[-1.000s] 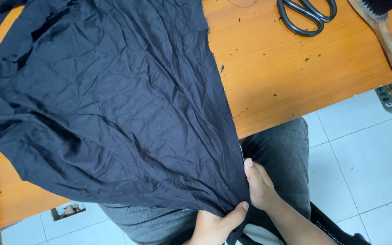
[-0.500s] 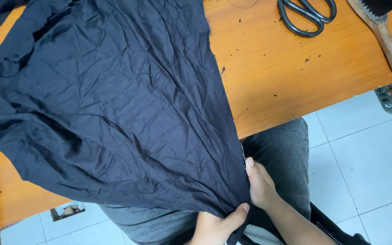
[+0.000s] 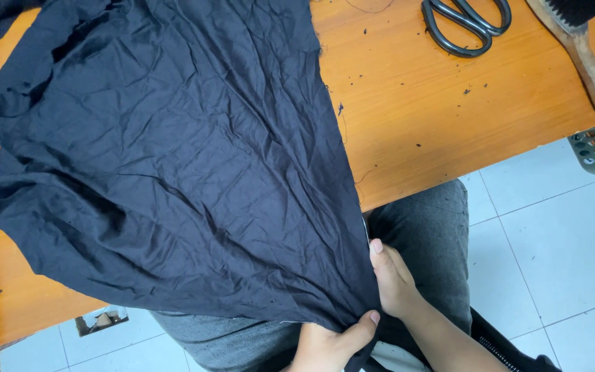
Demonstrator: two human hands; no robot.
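Both hands sit low in the view, close together, just touching. The right hand (image 3: pixel 392 279) comes in from the lower right on a bare forearm, its fingers (image 3: pixel 377 249) laid straight and together, pointing up and pressed flat along the edge of the dark navy crumpled cloth (image 3: pixel 173 172). The left hand (image 3: pixel 325 341) rises from the bottom edge — thumb up and pinched over the cloth's lowest corner, its other fingers hidden beneath.
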